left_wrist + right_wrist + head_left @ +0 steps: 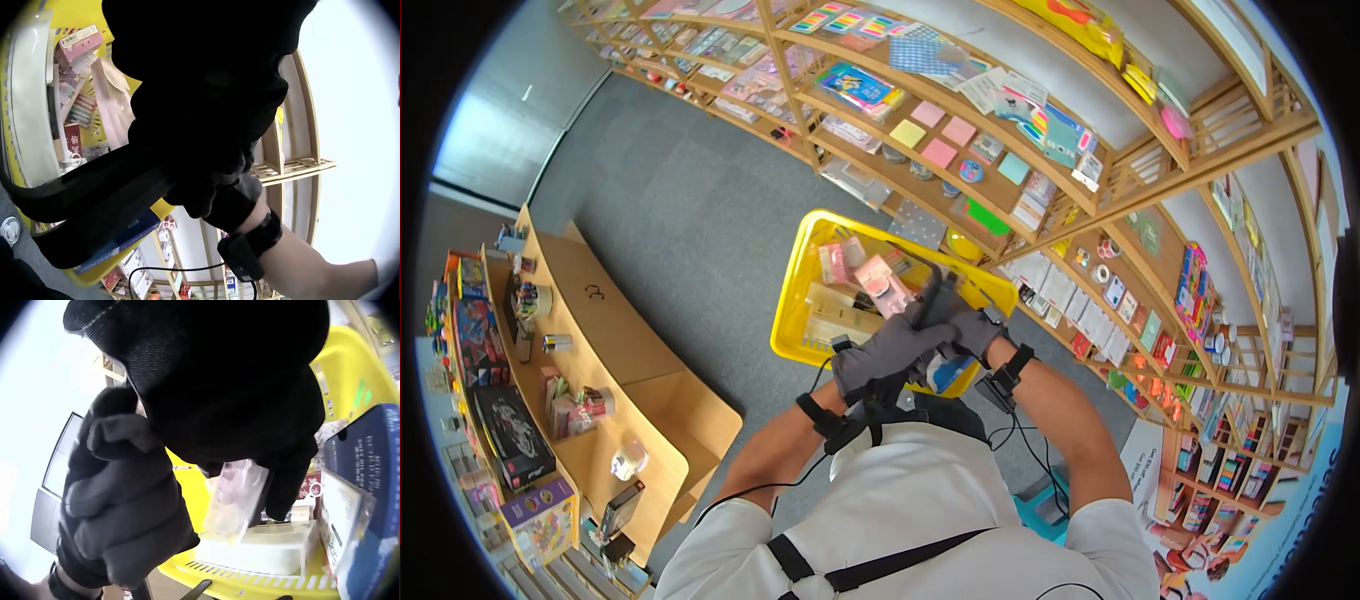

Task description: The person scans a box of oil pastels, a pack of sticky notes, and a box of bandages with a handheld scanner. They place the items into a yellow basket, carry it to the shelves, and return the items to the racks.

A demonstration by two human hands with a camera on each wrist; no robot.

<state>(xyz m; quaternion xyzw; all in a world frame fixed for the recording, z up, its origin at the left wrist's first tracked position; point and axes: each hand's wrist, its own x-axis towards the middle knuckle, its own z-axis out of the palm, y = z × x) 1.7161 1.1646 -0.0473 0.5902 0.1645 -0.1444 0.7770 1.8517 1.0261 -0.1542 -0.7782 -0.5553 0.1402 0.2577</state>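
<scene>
A yellow basket (788, 300) full of packaged goods is in front of me, seen from above in the head view. My gloved left hand (895, 355) reaches across its near side, fingers curled, and meets my gloved right hand (972, 328). Both hands grip at the black basket handle (930, 268), whose bars (94, 187) run into the dark gloves in the left wrist view. The gloves hide the fingertips. Close under them lie a pink box (884, 286) and a clear package (236, 497).
Inside the basket are a pale clear case (835, 315) and a dark blue box (362, 456). Wooden shelves (920, 90) with stationery curve along the right, near the basket. A wooden counter (615, 310) stands on the left, grey floor (670, 190) between.
</scene>
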